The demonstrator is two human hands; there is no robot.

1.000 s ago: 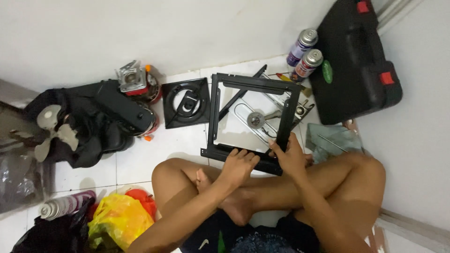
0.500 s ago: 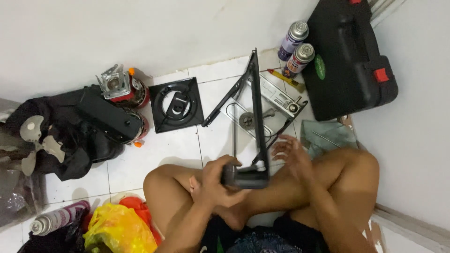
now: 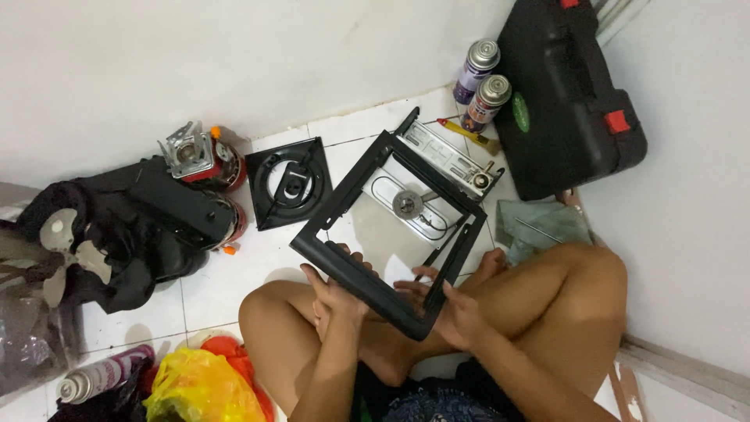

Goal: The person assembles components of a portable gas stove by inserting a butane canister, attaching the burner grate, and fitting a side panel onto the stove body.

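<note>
Item: black square frame (image 3: 391, 227), open-centred, held tilted above my crossed legs. My left hand (image 3: 337, 293) is closed on its near-left rail, fingers curled over the top edge; my right hand (image 3: 453, 312) is closed on the near corner just beside it. Beyond my hands, seen through the frame: a metal stove base (image 3: 422, 205) on the white tile floor (image 3: 211, 281). Further left of my left hand: a black square burner plate (image 3: 291, 184), flat. Beyond my right hand: two spray cans (image 3: 478, 82), upright, next to a black tool case (image 3: 562, 94). Step in hand, as I judge: turning the frame over for inspection. Next move calls for a steady two-handed grip and square alignment.
</note>
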